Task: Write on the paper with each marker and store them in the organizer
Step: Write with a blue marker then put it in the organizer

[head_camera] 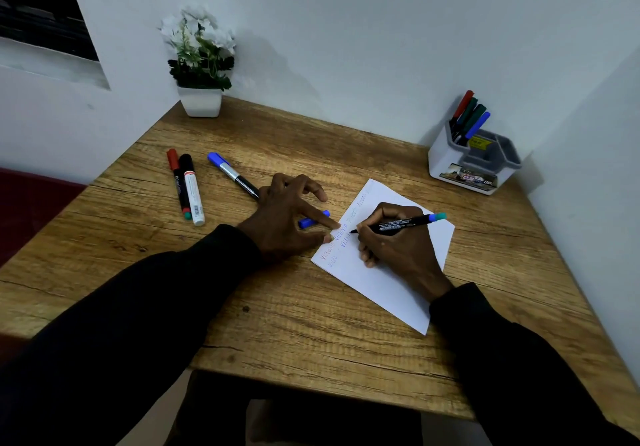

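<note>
Gripping a slim black marker [403, 223] in the right hand [398, 241], fingers curled round the barrel. Aiming the tip left onto the paper [391, 286], teal rear end out to the right, long axis running nearly level across the sheet. Writing on a white rectangle set at an angle, bearing faint red and blue handwriting near its left corner. Pinning the left edge with the left hand [287, 217], fingers spread wide and straight, holding nothing, with a short blue cap [311, 221] lying under them, contact unclear.

Lying further left on the grained wooden table [277, 324]: a blue marker [232, 175], cap pointing away and left, its black end hidden under the left hand, then a red marker [176, 182] and a thicker white marker [191, 192] side by side, caps pointing away. Standing at the far right corner, a white-and-grey plastic organizer [474, 165] with four markers [471, 116] leaning in its back compartment. Standing at the far left, a white pot [201, 102] of white flowers.
</note>
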